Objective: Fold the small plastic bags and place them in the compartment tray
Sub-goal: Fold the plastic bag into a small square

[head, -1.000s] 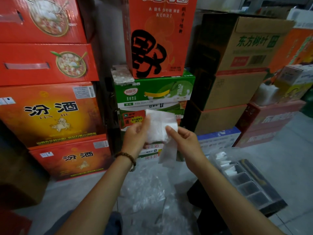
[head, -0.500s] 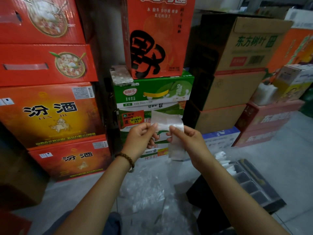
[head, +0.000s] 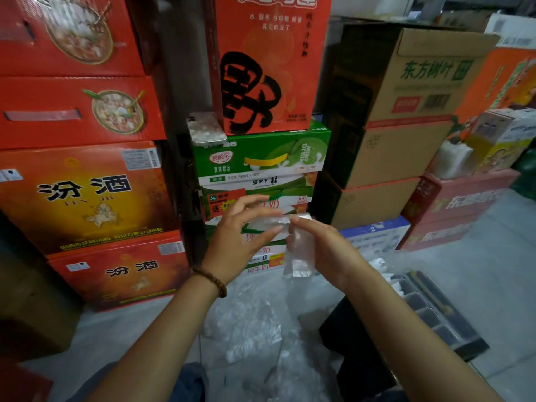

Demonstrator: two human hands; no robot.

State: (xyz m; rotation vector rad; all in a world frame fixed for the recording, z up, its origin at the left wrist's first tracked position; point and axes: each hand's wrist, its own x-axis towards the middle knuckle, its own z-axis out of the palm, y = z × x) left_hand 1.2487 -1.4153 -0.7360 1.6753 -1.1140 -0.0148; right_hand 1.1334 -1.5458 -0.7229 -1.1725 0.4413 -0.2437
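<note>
A heap of loose clear bags [head: 246, 329] lay on the floor [head: 478, 271] by the person's knees, with the compartment tray [head: 452, 329] to the right, white folded bags [head: 392, 281] in its far compartments. Above the heap both hands held one small plastic bag [head: 298, 253] in mid-air. The left hand [head: 235, 239], a bead bracelet [head: 213, 281] at its wrist, pinched the folded top strip between thumb and half-spread fingers. The right hand [head: 327, 248] nipped the strip's other end with curled fingertips, the rest hanging down. Stacked drink cartons [head: 261, 158] stood behind, a phone [head: 206, 129] lying on one.
</note>
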